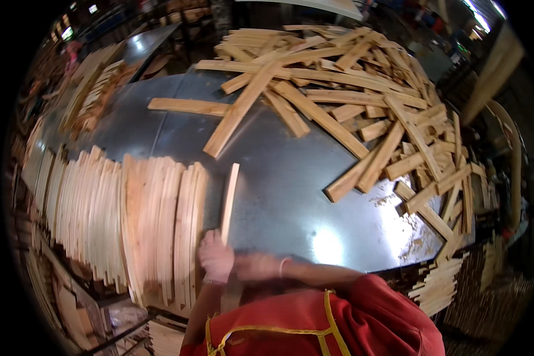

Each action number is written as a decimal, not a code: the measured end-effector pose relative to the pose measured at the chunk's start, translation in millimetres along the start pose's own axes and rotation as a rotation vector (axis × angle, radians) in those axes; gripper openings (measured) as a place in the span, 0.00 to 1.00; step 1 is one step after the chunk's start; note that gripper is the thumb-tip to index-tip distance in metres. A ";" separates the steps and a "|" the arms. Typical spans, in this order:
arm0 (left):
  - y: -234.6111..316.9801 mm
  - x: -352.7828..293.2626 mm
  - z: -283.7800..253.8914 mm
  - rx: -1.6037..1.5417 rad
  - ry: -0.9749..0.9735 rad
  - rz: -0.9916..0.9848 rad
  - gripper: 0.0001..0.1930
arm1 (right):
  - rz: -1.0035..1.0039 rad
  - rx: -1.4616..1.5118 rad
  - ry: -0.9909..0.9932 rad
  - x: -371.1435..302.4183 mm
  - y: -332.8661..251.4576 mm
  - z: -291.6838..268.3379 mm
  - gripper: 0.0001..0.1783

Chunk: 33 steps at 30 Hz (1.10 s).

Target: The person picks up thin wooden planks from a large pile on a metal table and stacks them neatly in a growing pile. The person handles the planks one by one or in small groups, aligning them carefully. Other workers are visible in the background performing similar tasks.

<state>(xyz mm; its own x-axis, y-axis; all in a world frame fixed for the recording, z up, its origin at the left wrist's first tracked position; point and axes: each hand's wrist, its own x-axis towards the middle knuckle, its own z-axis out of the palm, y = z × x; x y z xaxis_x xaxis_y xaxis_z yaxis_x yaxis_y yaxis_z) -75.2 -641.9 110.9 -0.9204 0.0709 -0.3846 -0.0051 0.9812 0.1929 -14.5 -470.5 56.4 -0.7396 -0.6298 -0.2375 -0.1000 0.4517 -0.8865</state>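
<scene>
My left hand (216, 257), in a pale pinkish glove, is closed round the lower end of a narrow wooden strip (230, 199). The strip points away from me over the metal tabletop (273, 202). Just left of that hand, a long row of pale wooden strips (154, 219) stands packed side by side along the near left of the table. My right hand (256, 267) is close to the right of my left one, near the front edge. Motion smears its fingers, so their grip does not show.
A tangled heap of wooden slats (362, 101) covers the far and right side of the table, some jutting toward the middle. More strips are stacked on the far left (95, 89) and below the right edge (439, 288). A thick hose (495, 71) hangs at right.
</scene>
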 end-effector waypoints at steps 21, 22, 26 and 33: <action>108.4 12.2 36.7 0.170 0.103 0.441 0.50 | 0.796 0.134 0.922 -192.8 46.9 -175.5 0.56; 135.3 10.8 44.3 0.152 0.067 0.494 0.51 | 0.619 0.459 1.121 -211.3 58.5 -175.2 0.55; 214.9 1.7 64.1 0.175 -0.086 0.554 0.54 | 0.758 0.327 1.907 -294.7 184.8 -263.5 0.52; 200.4 15.4 44.1 -0.082 -0.200 0.422 0.46 | -0.007 1.556 1.625 -279.9 203.9 -345.9 0.18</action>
<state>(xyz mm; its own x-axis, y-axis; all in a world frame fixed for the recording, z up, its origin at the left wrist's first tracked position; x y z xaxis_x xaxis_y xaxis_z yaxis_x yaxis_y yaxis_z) -73.2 -436.2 103.8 -0.7555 0.5014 -0.4217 0.3150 0.8424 0.4373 -58.1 16.5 79.4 -0.5690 0.6287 -0.5301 -0.2694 -0.7515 -0.6022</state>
